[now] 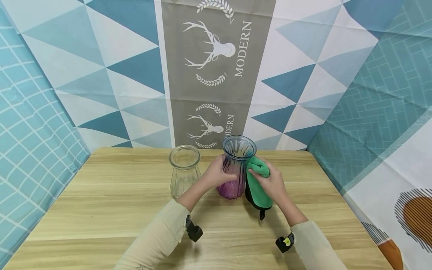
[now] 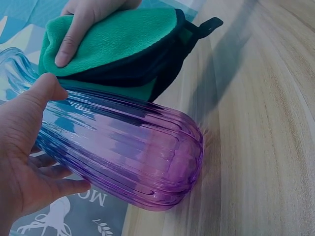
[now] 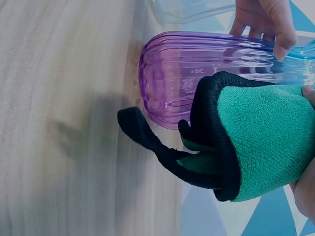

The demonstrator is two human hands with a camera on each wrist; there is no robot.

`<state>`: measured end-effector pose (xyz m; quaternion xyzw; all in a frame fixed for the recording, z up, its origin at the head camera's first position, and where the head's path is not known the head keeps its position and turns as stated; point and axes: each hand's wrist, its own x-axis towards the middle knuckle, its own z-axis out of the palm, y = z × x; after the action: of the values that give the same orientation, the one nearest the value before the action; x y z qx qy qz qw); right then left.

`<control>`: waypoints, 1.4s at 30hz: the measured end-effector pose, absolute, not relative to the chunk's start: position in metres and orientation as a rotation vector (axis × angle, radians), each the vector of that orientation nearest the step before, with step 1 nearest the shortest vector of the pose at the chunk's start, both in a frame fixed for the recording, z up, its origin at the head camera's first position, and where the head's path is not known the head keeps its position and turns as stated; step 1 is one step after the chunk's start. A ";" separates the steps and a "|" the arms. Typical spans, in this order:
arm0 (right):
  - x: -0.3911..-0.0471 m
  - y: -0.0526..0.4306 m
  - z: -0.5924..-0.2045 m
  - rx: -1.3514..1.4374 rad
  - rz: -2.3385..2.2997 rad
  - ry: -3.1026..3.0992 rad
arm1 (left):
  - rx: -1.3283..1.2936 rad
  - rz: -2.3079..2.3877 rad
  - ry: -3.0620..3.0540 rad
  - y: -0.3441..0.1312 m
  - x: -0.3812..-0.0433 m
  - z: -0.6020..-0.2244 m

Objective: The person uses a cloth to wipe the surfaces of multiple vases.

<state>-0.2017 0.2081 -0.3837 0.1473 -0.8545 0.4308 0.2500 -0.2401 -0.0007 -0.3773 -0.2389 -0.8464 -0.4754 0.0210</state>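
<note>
Vases, two: one ribbed vase [image 1: 239, 173], blue at the rim fading to purple at the base; one clear glass vase [image 1: 185, 173], wide-rimmed.
Cloth, one: green cloth [image 1: 259, 189], folded, with black edging and a single black hanging loop [image 1: 262, 215].
Hands, two: left hand [image 1: 216, 174] and right hand [image 1: 272, 181], both in pale sleeves.
Wrist devices, two: black, one at each cuff.
Tabletop, one: wood-grained tabletop [image 1: 101, 213].
Backdrop motifs, two: white deer heads on a grey-brown panel, each beside the word MODERN.
Ribbed vase, position: upright between the hands, right of the clear glass vase; whether its base touches the wood cannot be told.
Clear glass vase, position: standing on the tabletop, partly behind the left forearm.
Left hand, pose: reaching forward and inward, thumb on the near side, fingers spread round the far side; grip wide, holding the ribbed vase below its flared rim.
Right hand, pose: reaching forward and inward, thumb laid over the fold; grip narrow, holding the green cloth close along the ribbed vase's right side, loop hanging down.
</note>
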 end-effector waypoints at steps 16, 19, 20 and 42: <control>-0.201 0.205 -0.390 0.455 1.162 -2.345 | -0.725 -1.493 -2.631 0.001 -0.240 -0.377; -0.201 0.206 -0.395 0.457 1.172 -2.358 | -0.703 -1.505 -2.640 0.002 -0.240 -0.377; -0.201 0.206 -0.397 0.461 1.173 -2.366 | -0.701 -1.504 -2.642 0.002 -0.240 -0.377; -0.200 0.211 -0.397 0.409 1.206 -2.356 | -0.769 -1.521 -2.654 0.000 -0.241 -0.374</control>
<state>-0.1997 0.2106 -0.3968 0.1486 -0.8562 0.4382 0.2298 -0.2414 -0.0001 -0.3738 -0.2439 -0.8414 -0.4821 -0.0061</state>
